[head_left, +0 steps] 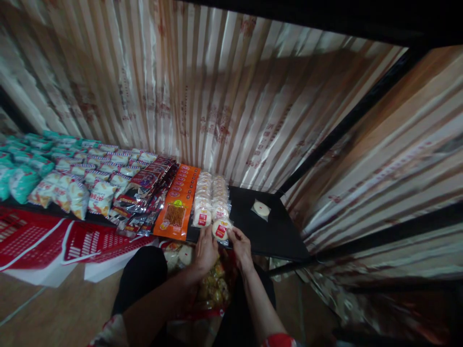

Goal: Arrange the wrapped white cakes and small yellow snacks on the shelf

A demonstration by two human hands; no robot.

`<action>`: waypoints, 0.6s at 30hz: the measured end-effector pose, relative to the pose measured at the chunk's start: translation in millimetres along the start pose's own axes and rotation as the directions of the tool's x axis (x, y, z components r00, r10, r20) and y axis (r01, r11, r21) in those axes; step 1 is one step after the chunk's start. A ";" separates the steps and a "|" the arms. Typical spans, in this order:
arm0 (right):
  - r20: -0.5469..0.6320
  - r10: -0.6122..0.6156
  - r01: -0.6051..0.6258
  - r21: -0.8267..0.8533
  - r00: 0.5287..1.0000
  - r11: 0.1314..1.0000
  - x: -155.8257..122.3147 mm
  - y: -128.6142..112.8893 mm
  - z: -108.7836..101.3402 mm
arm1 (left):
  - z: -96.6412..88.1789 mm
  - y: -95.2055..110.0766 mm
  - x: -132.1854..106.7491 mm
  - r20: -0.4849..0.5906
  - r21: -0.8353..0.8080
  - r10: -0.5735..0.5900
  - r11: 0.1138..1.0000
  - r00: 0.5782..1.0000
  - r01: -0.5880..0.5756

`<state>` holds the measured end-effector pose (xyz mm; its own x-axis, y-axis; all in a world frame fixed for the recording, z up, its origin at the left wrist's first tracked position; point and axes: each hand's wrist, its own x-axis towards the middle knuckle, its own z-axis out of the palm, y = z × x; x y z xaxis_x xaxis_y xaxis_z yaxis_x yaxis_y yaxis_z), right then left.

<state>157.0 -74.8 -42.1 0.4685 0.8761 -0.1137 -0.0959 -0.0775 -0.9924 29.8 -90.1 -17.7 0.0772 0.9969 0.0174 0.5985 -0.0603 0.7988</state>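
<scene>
The front round packet (221,229), a pale disc in clear film with a red label, is at the near edge of the black shelf (275,233), at the front end of the right-hand row of round packets (219,190). It looks light, and the disc inside is probably stiff but brittle, so a hard squeeze across its face could crack it. The film seems smooth and likely slips a little; its outer rim, or the loose film beyond the disc, looks the safest place to take hold. The right hand (241,246) pinches the packet's right edge between thumb and fingers. The left hand (207,250) has its fingertips up at the left side, close by the front of the neighbouring row (202,200); whether they press on film I cannot tell. Left of the rows lies a flat orange packet (191,193), then dark foil packets (144,185) and puffy pale bags (102,197). To the right, well apart, a single round packet (261,209) lies on the shelf
</scene>
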 end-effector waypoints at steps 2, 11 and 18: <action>0.012 0.041 -0.041 0.025 0.999 0.999 4.9 -1.0 -0.1 | 2.8 -0.2 -0.5 0.015 0.027 0.036 0.999 0.999 -0.037; 0.035 -0.051 0.055 -0.109 0.998 0.992 24.3 -2.7 3.7 | 11.5 -8.7 4.2 0.064 0.146 0.154 0.976 0.986 -0.162; 0.026 -0.014 0.015 -0.057 1.000 0.998 34.2 1.0 4.4 | 15.3 -14.9 10.6 0.105 0.115 0.194 0.972 0.975 -0.205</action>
<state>169.1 -42.9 -46.7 0.4464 0.8894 -0.0987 -0.0381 -0.0913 -0.9951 33.9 -79.3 -38.6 0.2750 0.9553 0.1083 0.6579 -0.2691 0.7033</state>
